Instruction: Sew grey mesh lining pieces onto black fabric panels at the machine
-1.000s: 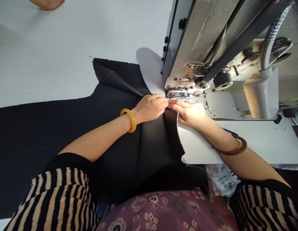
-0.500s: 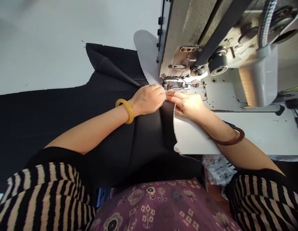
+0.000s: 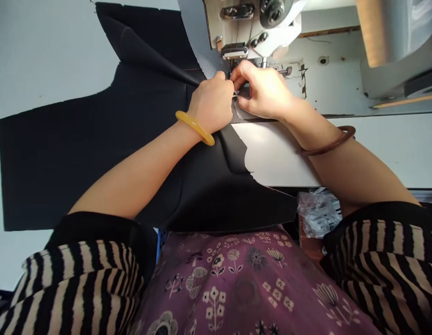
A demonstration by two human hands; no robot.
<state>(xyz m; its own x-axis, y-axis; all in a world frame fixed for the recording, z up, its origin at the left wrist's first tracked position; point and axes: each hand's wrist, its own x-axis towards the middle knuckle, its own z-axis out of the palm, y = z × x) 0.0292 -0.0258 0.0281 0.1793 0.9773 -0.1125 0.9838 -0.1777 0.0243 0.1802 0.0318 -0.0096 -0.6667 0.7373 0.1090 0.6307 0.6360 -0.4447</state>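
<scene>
Black fabric (image 3: 97, 139) now sits pinched by both hands, left hand (image 3: 212, 103) and right hand (image 3: 263, 90), fingertips together (drawn closer than a second ago) beneath the presser foot (image 3: 234, 51).

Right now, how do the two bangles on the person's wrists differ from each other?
The yellow bangle sits on the left wrist, over the black fabric; the brown bangle sits on the right forearm, over the white machine bed. The yellow one looks thicker and pale; the brown one is thinner, darker and wider in its ring. Both are plain, smooth rings.
</scene>
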